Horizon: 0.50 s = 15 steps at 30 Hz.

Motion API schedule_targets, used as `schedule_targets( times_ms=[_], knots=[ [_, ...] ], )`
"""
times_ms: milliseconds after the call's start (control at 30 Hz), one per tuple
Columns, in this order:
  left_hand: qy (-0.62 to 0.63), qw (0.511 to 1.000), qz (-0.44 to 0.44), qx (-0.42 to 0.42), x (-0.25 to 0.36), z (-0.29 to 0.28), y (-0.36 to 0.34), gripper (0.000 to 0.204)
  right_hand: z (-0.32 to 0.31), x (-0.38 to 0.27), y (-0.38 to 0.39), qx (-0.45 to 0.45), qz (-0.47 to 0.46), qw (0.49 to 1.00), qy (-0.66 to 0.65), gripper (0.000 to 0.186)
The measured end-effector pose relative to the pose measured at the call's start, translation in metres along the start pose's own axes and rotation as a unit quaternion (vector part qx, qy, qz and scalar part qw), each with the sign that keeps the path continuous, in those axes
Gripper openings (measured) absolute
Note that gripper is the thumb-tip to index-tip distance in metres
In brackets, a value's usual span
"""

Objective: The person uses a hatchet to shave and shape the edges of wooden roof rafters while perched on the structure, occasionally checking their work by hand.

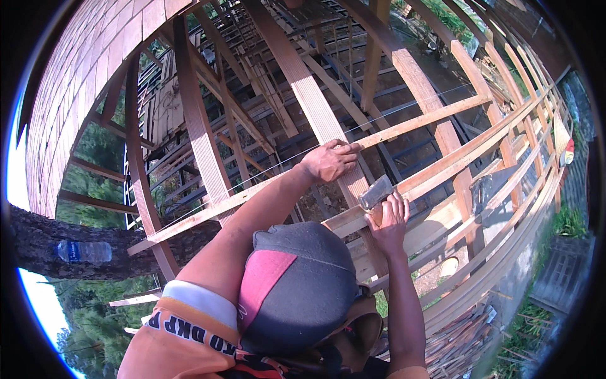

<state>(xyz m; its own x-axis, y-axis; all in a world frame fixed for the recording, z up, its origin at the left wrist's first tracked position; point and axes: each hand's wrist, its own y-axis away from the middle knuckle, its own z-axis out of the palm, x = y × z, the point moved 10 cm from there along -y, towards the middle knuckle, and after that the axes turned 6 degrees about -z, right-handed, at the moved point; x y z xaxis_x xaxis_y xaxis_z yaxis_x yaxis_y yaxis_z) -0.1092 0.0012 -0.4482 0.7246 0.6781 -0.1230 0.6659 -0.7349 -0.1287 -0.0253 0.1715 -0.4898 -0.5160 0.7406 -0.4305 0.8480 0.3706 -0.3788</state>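
Note:
My left hand (pixel 331 161) lies over a thin wooden batten (pixel 416 120), fingers curled onto it where it crosses a broad sloping rafter (pixel 300 82). Whether a nail is under those fingers I cannot make out. Just to the right and nearer, my right hand (pixel 389 221) is closed round a hammer, its grey metal head (pixel 377 192) above the rafter and a nearer batten (pixel 435 174). Most of the hammer's handle is hidden by the hand. A thin taut string (pixel 265 169) runs along the batten under my left hand.
Wooden shingles (pixel 104 69) cover the roof at upper left. More rafters (pixel 199 120) and curving battens (pixel 505 136) spread around, with gaps showing timber far below. A plastic bottle (pixel 84 251) is against a tree trunk (pixel 38 246) at left. A dark cap (pixel 303 284) fills the lower middle.

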Motion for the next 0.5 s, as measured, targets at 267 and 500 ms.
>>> schedule_targets(
  times_ms=[267,500],
  knots=[
    [-0.008,1.000,0.003,0.007,0.0009,0.0020,0.0009,0.027,-0.0016,-0.0015,-0.0006,-0.005,0.005,1.000,-0.001,0.051],
    [-0.001,1.000,-0.006,-0.017,-0.0011,0.0083,0.0011,0.030,0.0009,-0.0013,-0.0013,-0.012,0.006,1.000,-0.004,0.051]
  ],
)
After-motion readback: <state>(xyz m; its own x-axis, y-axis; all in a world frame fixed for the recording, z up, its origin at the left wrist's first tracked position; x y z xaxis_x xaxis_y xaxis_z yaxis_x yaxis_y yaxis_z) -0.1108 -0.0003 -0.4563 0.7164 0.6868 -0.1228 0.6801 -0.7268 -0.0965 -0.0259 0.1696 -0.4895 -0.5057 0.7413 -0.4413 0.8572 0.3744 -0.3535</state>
